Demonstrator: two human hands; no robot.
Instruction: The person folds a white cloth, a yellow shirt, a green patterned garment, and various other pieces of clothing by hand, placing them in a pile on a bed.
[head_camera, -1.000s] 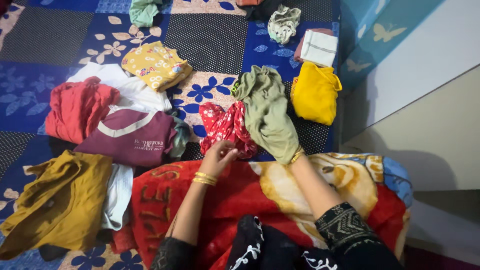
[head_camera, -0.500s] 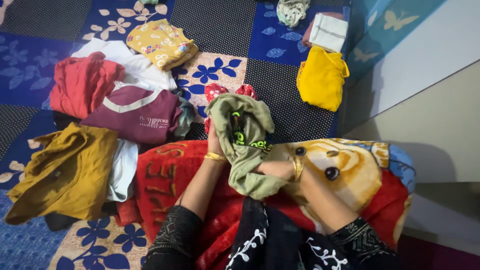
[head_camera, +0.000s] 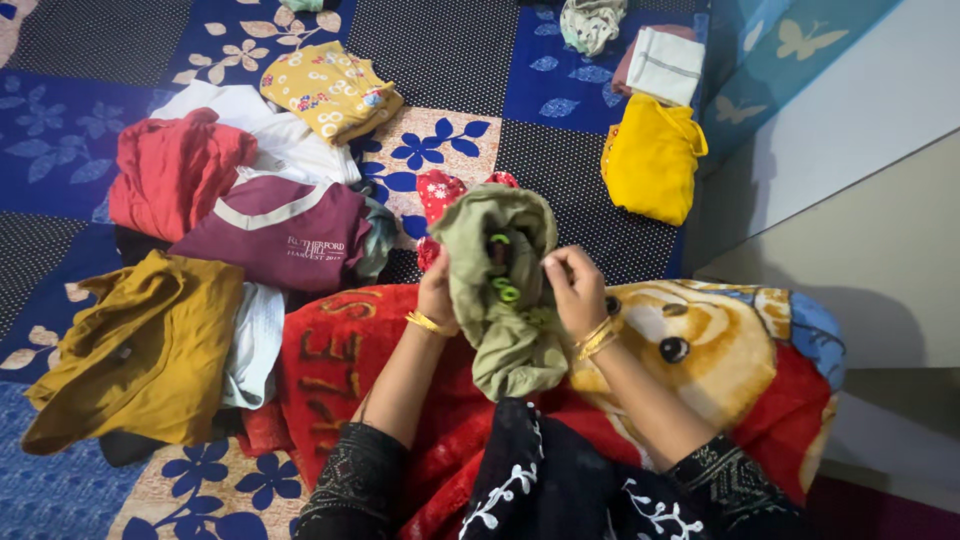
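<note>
Patchwork bedspread (head_camera: 440, 60) strewn with unfolded clothes beyond left hand (head_camera: 437, 292); yellow folded garment (head_camera: 652, 160) past right hand (head_camera: 575, 290). Both grasping bunched olive-green garment (head_camera: 500, 290) over red blanket (head_camera: 340, 350), not yet folded.

There is one view only, from a camera on the person's head, looking steeply down over the lap and forward across the patchwork bedspread (head_camera: 450, 50). It sits close: both forearms rise from the bottom edge, and the red blanket (head_camera: 330, 350) fills the near ground (no second view shares any of this). A pale wall (head_camera: 860, 200) cuts off the right side.
</note>
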